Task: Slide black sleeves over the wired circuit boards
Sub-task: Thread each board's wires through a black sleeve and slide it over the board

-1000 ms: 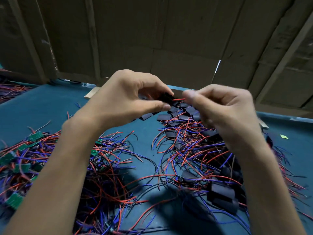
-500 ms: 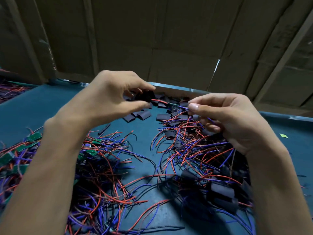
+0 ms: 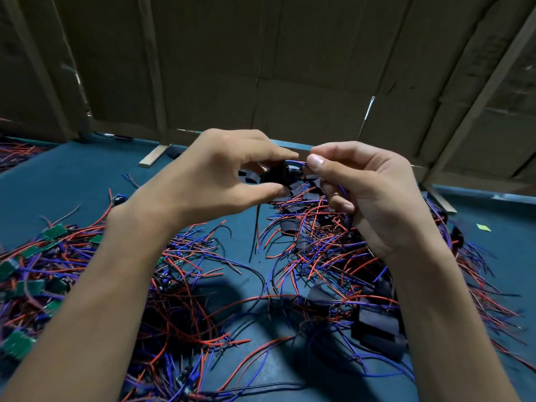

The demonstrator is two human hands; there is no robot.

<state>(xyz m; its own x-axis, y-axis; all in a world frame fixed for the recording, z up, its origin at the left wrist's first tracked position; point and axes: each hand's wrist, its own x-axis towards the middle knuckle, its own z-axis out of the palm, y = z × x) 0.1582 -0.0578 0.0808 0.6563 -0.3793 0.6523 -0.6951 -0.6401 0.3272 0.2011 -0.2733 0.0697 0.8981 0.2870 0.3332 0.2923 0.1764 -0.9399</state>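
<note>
Both my hands are raised above the teal table (image 3: 72, 181). My left hand (image 3: 214, 175) pinches a black sleeve (image 3: 277, 175) between thumb and fingers. Close beside it, my right hand (image 3: 362, 190) pinches the blue and red wires (image 3: 295, 164) of a circuit board whose end sits at the sleeve's mouth; the board itself is mostly hidden. Green bare circuit boards with wires (image 3: 32, 256) lie piled at the left. Sleeved boards with wires (image 3: 377, 323) lie at the right.
Loose black sleeves (image 3: 301, 195) lie scattered beyond my hands. Tangled red, blue and black wires (image 3: 188, 285) cover the table's middle. Cardboard walls (image 3: 261, 68) close the back, with wooden strips (image 3: 152, 156) at their foot. A small green scrap (image 3: 483, 227) lies at the right.
My hands have come together again after drawing apart. The right hand has brought the wires back up to the sleeve in the left hand.
</note>
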